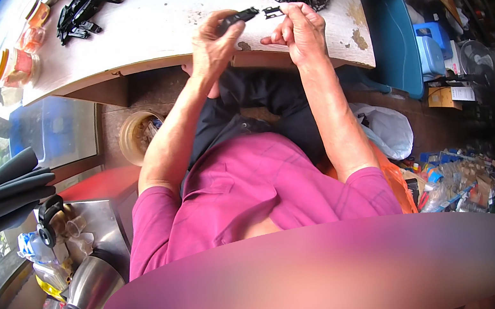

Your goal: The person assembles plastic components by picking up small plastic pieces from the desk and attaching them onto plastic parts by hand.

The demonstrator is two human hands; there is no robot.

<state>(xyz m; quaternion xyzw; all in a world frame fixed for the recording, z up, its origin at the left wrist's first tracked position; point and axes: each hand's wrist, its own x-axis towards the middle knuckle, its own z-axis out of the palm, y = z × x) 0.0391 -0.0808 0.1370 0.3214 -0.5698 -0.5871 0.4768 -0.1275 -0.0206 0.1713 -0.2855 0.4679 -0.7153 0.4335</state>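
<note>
Head view, left hand [211,42] grip closed on black clip [237,18], right hand [300,29] pinching small black piece [273,12], yellowish bucket [140,136] contents unclear.

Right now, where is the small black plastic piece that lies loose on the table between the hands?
In the head view, the small black piece lies on the white table, right of centre, between the left hand's held black part and the right hand.

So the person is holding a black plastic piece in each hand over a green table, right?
Not quite: the table is white and worn, not green. The head view shows the left hand gripping a black plastic piece and the right hand pinching a smaller black piece.
</note>
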